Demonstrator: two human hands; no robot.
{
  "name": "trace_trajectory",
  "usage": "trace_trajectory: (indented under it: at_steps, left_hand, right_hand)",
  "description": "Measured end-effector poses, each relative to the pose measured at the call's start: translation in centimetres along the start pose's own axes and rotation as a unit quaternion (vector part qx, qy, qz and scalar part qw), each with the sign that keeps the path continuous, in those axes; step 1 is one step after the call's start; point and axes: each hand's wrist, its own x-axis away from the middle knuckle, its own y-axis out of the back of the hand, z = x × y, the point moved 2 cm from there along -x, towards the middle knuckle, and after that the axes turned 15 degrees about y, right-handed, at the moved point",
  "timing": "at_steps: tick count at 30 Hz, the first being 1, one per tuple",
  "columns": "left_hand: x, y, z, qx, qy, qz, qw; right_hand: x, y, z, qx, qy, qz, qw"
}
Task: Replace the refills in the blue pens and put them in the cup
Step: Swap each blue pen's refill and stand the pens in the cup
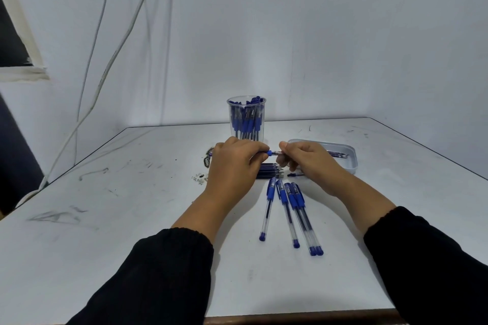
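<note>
above white table point(132, 219), pen point(269, 153) spans both hands' pinching grip, left point(232, 163) and right point(309, 161).

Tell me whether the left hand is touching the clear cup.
Cannot tell. In the head view the left hand overlaps the base of the cup, so no gap or contact shows.

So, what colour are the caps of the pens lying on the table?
Blue, on clear barrels; the head view shows the pens well.
</note>
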Motion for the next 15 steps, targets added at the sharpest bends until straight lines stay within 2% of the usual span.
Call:
trace_trajectory:
  at_steps: [2, 4, 6, 10, 12, 15]
  left_hand:
    - [0.0, 0.1, 0.2, 0.003, 0.014, -0.005, 1.0]
    - [-0.1, 0.1, 0.4, 0.01, 0.027, -0.009, 1.0]
    - [-0.1, 0.1, 0.4, 0.007, 0.032, -0.008, 0.999]
    - [-0.1, 0.0, 0.5, -0.008, 0.032, 0.001, 0.999]
    - [-0.1, -0.1, 0.5, -0.01, 0.034, 0.004, 0.999]
    - [-0.2, -0.3, 0.7, -0.023, 0.047, 0.017, 0.998]
  right_hand:
    - [-0.2, 0.8, -0.5, 0.079, 0.013, 0.004, 0.997]
    - [-0.2, 1.9, -1.1, 0.235, 0.028, 0.043, 0.971]
    - [-0.2, 2.8, -1.8, 0.315, 0.013, 0.078, 0.946]
    - [0.0, 3.2, -2.5, 0.304, -0.021, 0.105, 0.947]
    - [-0.2, 3.2, -2.3, 0.323, -0.002, 0.105, 0.941]
    - [-0.2, 3.3, -1.4, 0.32, 0.051, 0.056, 0.945]
